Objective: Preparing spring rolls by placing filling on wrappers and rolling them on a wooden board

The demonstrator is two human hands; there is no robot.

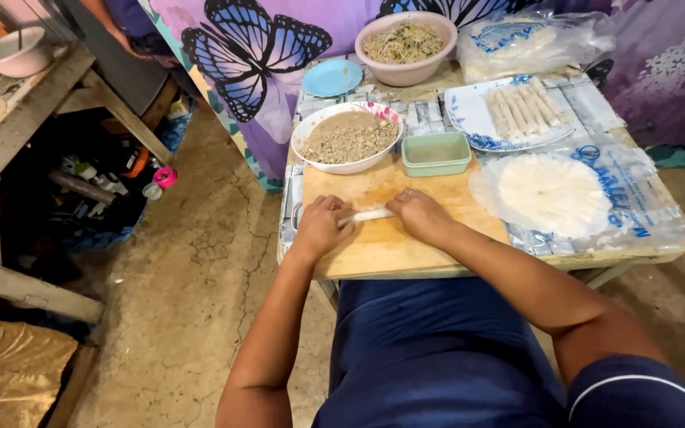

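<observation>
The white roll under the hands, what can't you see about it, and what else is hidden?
- Roll, head view: both ends covered by the left hand and right hand; filling wrapped inside.
- Green tub: contents too blurred.
- Plastic bag: contents blurred behind film.
- Pale bowl: cut by left edge.

Both hands, left [320, 224] and right [420, 214], lie palm-down, fingers curled, arms extended.

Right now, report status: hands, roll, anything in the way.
Left hand and right hand pressed on thin white roll, flat on cutting board. Green tub beyond, apart.
</observation>
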